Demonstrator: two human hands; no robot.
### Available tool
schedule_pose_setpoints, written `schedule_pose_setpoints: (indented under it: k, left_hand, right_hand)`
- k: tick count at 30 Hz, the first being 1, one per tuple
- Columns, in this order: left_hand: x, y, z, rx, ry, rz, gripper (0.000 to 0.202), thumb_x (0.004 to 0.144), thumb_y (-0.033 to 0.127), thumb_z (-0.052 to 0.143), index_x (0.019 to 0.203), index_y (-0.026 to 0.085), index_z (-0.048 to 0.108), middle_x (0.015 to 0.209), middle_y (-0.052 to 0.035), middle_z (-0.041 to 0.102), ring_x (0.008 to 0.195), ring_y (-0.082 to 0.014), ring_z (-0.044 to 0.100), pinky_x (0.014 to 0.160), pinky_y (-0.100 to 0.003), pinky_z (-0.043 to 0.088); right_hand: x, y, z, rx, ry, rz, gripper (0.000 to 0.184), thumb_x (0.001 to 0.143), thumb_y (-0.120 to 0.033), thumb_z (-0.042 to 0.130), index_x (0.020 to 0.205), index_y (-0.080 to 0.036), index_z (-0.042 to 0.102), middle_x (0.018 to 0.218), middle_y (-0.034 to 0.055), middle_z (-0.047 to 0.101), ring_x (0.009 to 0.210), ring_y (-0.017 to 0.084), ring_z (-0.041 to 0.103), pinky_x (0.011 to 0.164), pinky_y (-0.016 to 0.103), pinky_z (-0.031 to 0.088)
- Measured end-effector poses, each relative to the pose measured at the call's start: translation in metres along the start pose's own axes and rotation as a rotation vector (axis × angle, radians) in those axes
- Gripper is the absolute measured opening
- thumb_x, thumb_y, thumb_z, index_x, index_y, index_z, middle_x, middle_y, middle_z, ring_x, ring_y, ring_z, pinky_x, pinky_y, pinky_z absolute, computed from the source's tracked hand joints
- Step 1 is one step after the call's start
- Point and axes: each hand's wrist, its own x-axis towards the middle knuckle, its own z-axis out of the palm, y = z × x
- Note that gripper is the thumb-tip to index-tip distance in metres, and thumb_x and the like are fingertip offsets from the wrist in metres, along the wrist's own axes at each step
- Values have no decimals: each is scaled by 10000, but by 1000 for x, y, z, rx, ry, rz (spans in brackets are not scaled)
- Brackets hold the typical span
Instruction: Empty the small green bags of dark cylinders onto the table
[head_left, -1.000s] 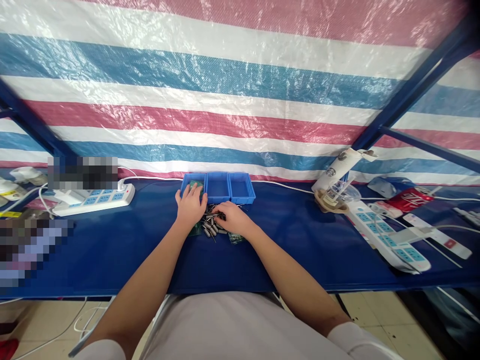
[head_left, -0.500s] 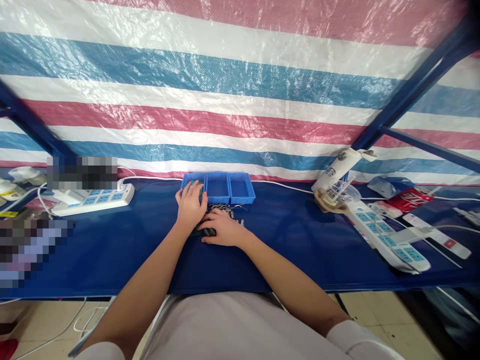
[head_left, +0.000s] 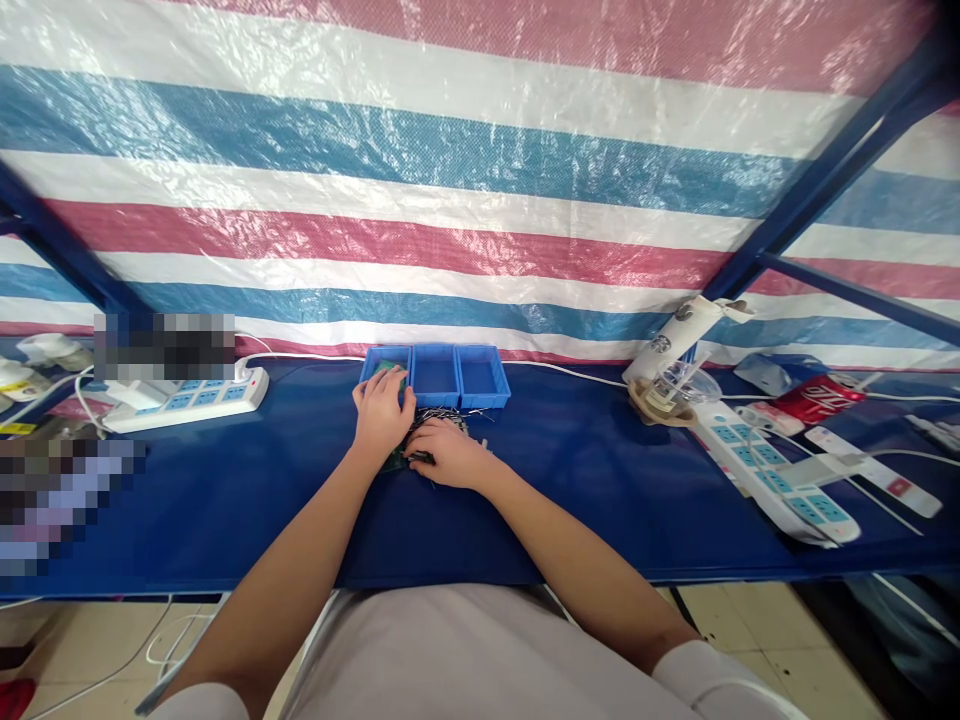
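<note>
Three small blue bins stand side by side at the back of the blue table. Green pieces show in the left bin. My left hand rests over this bin's front edge, fingers stretched forward and thumb apart. Just right of it lies a pile of small parts with thin metal leads, in front of the middle bin. My right hand reaches into the pile with its fingers curled down on dark pieces, which it mostly covers. A bit of green shows between the hands. Nothing is visible inside the right bin.
A white power strip lies at the left and another power strip at the right. Close to the right one are a plastic cup, a white paper bag and a red can. Striped sheeting hangs behind.
My right hand has shifted slightly right, its fingers drawn in more over the pile. My left hand has barely moved.
</note>
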Motion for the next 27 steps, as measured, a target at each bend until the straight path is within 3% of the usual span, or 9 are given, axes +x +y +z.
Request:
schedule_pose_setpoints:
  k: [17, 23, 27]
  left_hand:
    - [0, 0, 0, -9, -4, -2, 354, 1003, 319, 414, 1263, 229, 637, 1407, -90, 648, 1353, -281, 549, 1128, -469, 315]
    - [0, -1, 1, -25, 4, 1, 350, 1002, 319, 417, 1258, 228, 637, 1398, -90, 654, 1343, -282, 557, 1113, -468, 324]
    - [0, -1, 1, -32, 4, 0, 345, 998, 317, 428, 1260, 233, 636, 1395, -83, 657, 1333, -278, 564, 1103, -462, 334]
  right_hand:
    - [0, -1, -1, 26, 15, 8, 102, 852, -192, 734, 949, -221, 745, 1085, 56, 735, 1090, 235, 618, 1037, 417, 434]
    - [0, -1, -4, -9, 28, 20, 113, 821, -218, 779, 862, -207, 674, 941, 33, 697, 981, 215, 602, 946, 373, 448]
    - [-1, -2, -8, -25, 17, 19, 149, 818, -251, 799, 812, -203, 657, 950, 33, 691, 986, 215, 600, 933, 372, 442]
